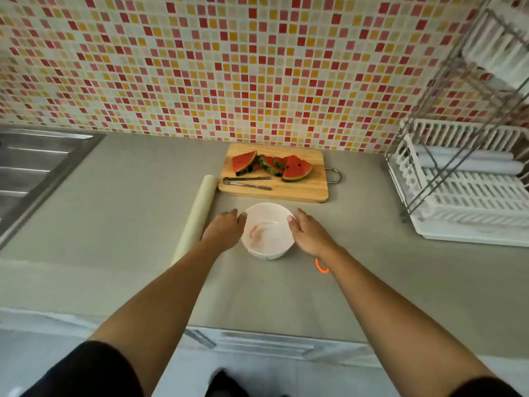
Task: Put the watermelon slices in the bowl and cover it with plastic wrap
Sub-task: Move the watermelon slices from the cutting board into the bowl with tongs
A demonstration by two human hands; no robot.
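Note:
A white bowl with a faint pink mark inside stands on the grey counter, with nothing in it. My left hand holds its left side and my right hand holds its right side, thumbs at the rim. Behind the bowl lies a wooden cutting board with several watermelon slices and metal tongs on it. A roll of plastic wrap lies on the counter to the left of the bowl, partly under my left wrist.
A steel sink with a drainboard is at the far left. A white dish rack on a metal frame stands at the right, holding two white rolls. A mosaic-tiled wall backs the counter. An orange band is on my right wrist.

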